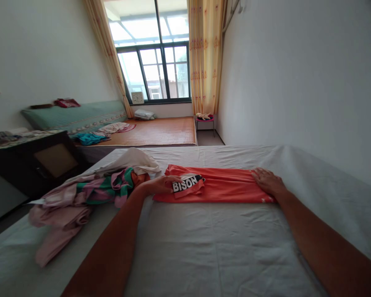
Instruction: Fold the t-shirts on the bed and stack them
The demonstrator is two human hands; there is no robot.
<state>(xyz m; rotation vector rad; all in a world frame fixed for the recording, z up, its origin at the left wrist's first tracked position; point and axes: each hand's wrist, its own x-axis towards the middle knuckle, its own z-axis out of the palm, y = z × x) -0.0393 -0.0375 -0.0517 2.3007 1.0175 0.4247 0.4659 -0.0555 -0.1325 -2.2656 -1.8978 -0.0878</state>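
Observation:
An orange-red T-shirt (225, 185) lies folded into a long strip across the white-sheeted bed. Near its left end, a short flap that looks like a sleeve carries a black patch with white "BISON" lettering. My left hand (160, 185) grips the cloth beside this flap, thumb below and fingers above. At the strip's right end my right hand (268, 181) rests flat, fingers stretched over the fabric. Left of my left hand is a loose heap of clothes (111, 187) in pink, green, mauve and cream.
White sheet (210, 247) covers the bed around the shirt. A second bed (167, 130) with a brown mat stands beyond, below the window. To the left is a dark cabinet (55, 159); a white wall (297, 82) runs along the right. A small pink stool (205, 119) stands by the curtain.

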